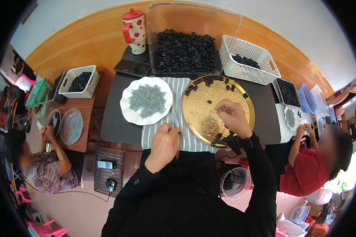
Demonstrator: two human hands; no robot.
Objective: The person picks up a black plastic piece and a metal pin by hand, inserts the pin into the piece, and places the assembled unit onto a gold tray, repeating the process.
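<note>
My left hand [164,145] is closed over the grey-and-white striped cloth [174,138], with a small black piece [179,132] showing at its fingertips. Above the round golden tray [190,122], my right hand [234,117] has its thumb and fingers drawn together in a pinch; whatever is between them is too small to make out. Small metal-coloured pieces [210,128] lie heaped on the tray beneath that hand. Small black ring-like parts [208,81] lie along the tray's far rim, and more sit at its near edge. Left of the tray, a white scalloped plate [126,107] holds many small grey-blue pieces [147,101].
Behind stand a clear bin [194,12] of black parts, a white basket [249,73], a phone [132,68] and a red-lidded tumbler [136,31]. People work at a brown table [83,136] on the left and a white one on the right. A bucket [235,193] stands below.
</note>
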